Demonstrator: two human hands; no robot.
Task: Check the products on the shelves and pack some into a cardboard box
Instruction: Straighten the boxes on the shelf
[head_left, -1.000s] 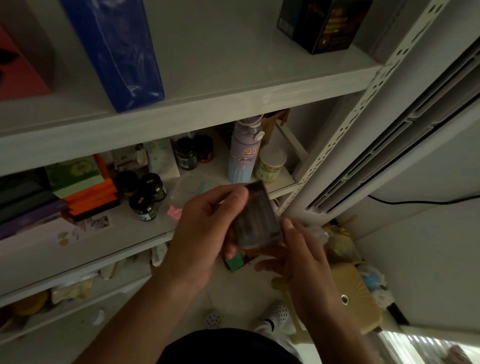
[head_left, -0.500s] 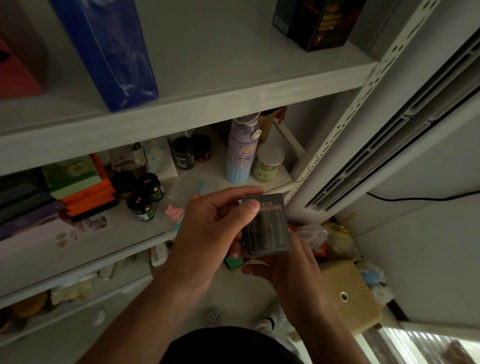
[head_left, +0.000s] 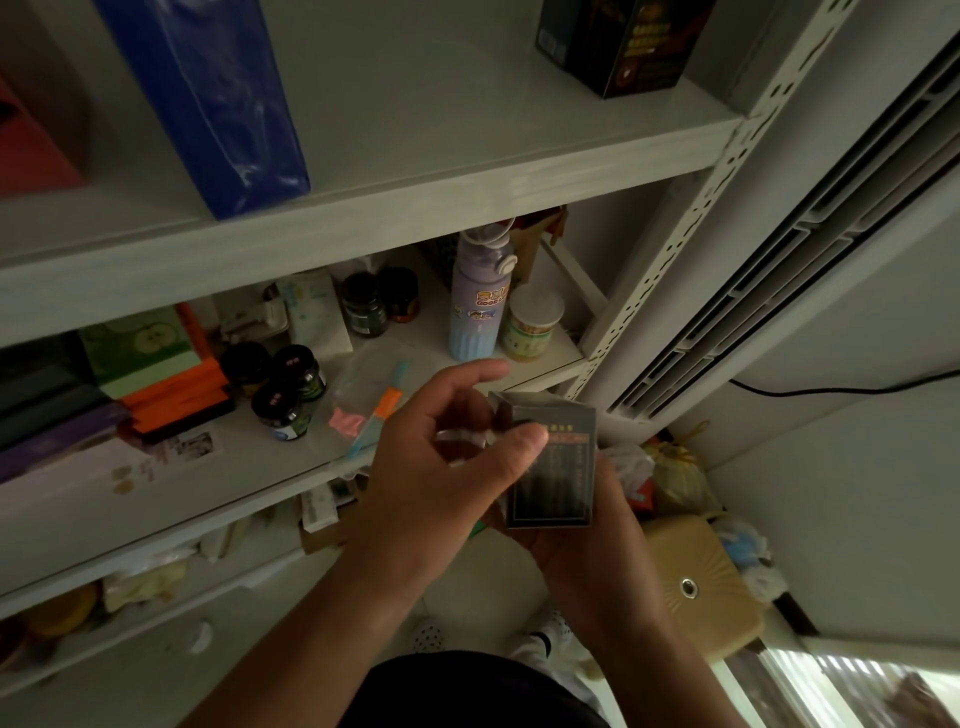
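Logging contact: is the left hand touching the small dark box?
Touching. In the head view the thumb of the left hand lies on the printed face of the small dark box.

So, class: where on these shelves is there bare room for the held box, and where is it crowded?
Widest free patch for the small dark box: upper shelf between the blue box and the black box. Also the middle shelf, front-left, before the orange boxes. Crowded: around the dark jars, the bottle and the pale cup.
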